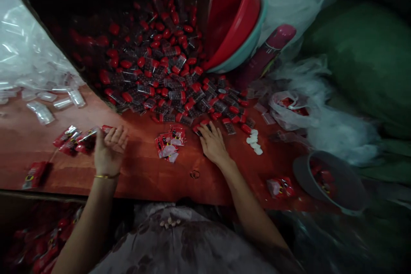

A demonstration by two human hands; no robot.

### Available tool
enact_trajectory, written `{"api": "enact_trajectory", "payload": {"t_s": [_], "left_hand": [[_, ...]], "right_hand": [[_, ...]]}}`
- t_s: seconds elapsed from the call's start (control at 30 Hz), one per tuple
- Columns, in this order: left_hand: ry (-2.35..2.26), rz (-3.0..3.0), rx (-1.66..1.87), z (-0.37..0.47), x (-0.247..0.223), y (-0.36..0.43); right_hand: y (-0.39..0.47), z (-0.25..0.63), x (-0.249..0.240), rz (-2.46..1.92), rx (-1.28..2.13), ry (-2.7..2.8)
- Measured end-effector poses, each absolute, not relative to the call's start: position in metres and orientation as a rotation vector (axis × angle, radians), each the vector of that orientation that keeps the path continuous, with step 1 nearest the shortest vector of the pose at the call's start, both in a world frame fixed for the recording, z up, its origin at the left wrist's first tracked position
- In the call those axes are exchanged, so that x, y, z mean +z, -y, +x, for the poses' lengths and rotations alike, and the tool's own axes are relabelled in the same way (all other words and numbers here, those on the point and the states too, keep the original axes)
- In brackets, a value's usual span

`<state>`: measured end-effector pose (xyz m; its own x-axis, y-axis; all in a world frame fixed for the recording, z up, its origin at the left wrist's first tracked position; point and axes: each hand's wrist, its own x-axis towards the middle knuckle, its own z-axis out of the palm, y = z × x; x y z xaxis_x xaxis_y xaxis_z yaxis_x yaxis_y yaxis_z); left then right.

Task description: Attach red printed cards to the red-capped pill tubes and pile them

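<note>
My left hand [111, 150] is turned palm up over the red table [138, 154], its fingers loosely bent and apart, with nothing visible in the palm. Beside it lie filled clear tubes wrapped in red labels [69, 140]. My right hand [212, 143] reaches the front edge of a heap of small clear bottles with red caps [173, 94], its fingers over a red-capped bottle [197, 129]; the fingertips' grip is partly hidden. Between my hands is a small stack of red printed cards [168, 143]. A dark rubber band [194, 174] lies nearer me.
The heap spills from a cardboard box [58, 51]. Red [237, 21] and teal basins lean beside a pink spray can [266, 51]. White discs [254, 142], a red packet [280, 187] and a grey bowl [302, 175] are right; empty clear tubes [41, 111] are left.
</note>
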<state>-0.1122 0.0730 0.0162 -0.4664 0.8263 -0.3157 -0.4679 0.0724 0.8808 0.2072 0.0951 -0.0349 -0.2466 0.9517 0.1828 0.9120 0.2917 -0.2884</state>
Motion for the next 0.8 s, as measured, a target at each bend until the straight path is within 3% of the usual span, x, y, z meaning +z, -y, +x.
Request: {"api": "enact_trajectory", "payload": {"t_s": [0.13, 0.27, 0.57, 0.8], "left_hand": [[-1.692, 1.490, 1.157, -0.076, -0.006, -0.061], [-1.639, 2.246, 0.622, -0.048, -0.024, -0.054], [-1.992, 2.240, 0.488, 0.012, -0.032, -0.048], [-1.863, 2.119, 0.808, 0.008, -0.035, -0.054]], "right_hand": [[-0.067, 0.209, -0.032, -1.592, 0.086, 2.136], [-0.060, 0.182, -0.024, -1.512, 0.087, 2.092], [-0.094, 0.143, -0.037, -1.479, 0.335, 2.273], [-0.095, 0.154, -0.033, -1.375, 0.402, 2.280]]}}
